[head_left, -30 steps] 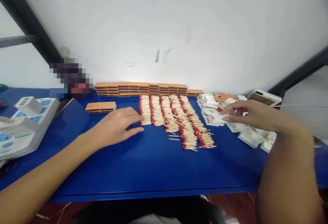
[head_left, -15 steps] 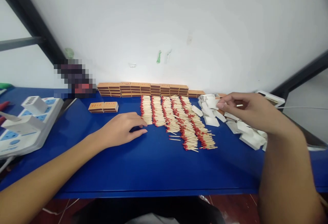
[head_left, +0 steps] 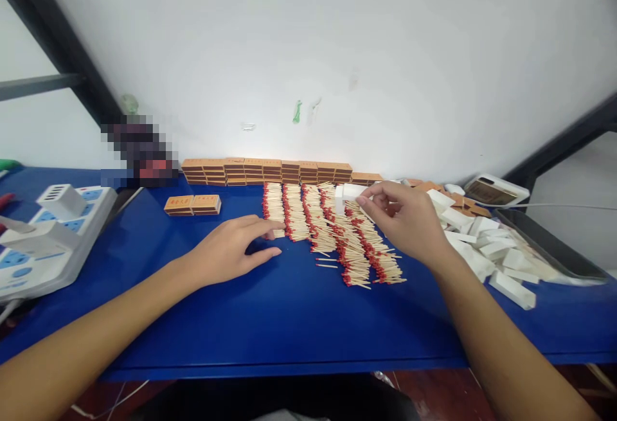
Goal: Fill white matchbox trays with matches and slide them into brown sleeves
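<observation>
My right hand (head_left: 402,215) pinches a white matchbox tray (head_left: 353,192) between thumb and fingers, above the matches; a white piece at its left end hangs downward, and I cannot tell whether that is a second tray. Red-tipped matches (head_left: 295,218) lie in several rows on the blue table (head_left: 231,324). Beside the near end of the leftmost row rests my left hand (head_left: 241,247), thumb apart from the fingers and nothing visibly held. More white trays (head_left: 511,289) are heaped on the right.
Stacked orange matchboxes (head_left: 250,171) line the wall, with two joined end to end (head_left: 193,205) in front. A power strip (head_left: 81,241) with plugs stands at left. On the right are a white-edged phone (head_left: 496,191), a dark flat device (head_left: 549,241) and a white cable.
My right hand has moved left from the tray heap to above the match rows, carrying a white tray. My left hand has stayed nearly in place.
</observation>
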A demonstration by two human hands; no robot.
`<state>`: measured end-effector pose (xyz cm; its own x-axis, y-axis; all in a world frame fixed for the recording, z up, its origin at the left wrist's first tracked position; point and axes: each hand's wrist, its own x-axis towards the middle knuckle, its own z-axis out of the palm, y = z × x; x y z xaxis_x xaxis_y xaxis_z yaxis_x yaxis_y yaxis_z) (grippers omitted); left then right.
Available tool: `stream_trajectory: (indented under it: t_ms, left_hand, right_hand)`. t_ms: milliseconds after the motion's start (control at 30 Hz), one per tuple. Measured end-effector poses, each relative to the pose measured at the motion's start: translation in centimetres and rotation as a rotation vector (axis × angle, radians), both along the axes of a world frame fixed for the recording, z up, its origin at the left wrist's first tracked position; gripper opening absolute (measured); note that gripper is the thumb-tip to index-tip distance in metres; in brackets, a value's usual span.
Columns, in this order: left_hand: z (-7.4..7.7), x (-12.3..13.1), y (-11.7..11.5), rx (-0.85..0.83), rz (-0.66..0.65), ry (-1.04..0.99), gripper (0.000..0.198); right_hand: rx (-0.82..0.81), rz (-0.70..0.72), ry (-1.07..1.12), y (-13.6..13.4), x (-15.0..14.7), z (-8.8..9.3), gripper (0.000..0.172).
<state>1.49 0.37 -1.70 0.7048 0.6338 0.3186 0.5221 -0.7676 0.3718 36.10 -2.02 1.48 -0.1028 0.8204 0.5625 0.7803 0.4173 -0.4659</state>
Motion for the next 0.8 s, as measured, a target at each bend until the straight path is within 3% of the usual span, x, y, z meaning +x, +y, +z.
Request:
stream_trajectory:
  t_ms: [100, 233, 333, 433, 633, 800]
  left_hand:
    - [0.2, 0.8, -0.6, -0.037, 0.063, -0.150, 0.067]
    - [0.7, 1.6, -1.3, -0.127, 0.054, -0.304, 0.084]
    - [0.9, 1.6, -1.5, -0.142, 0.028, -0.329, 0.065]
    - [1.0, 1.3, -1.3, -0.139, 0.004, -0.315, 0.046]
    - [1.8, 0.6, -0.4, -0.263, 0.074, -0.360, 0.046]
    - [2.0, 0.5, 0.1, -0.521, 0.034, -0.483, 0.050]
  right_hand:
    - [0.012, 0.112, 0.090, -0.8, -2.4, -0.3, 0.017]
    - [0.002, 0.309, 0.082, -2.4, -6.0, -0.9, 0.013]
    - [-0.006, 0.439, 0.042, -3.3, -7.3, -1.5, 0.010]
    - [-0.005, 0.478, 0.011, -3.4, -7.3, -1.7, 0.011]
    - [-0.041, 0.336, -0.136, -2.0, -4.2, -0.5, 0.020]
    - [-0.004, -0.057, -0.271, 0.2, 2.6, 0.8, 0.021]
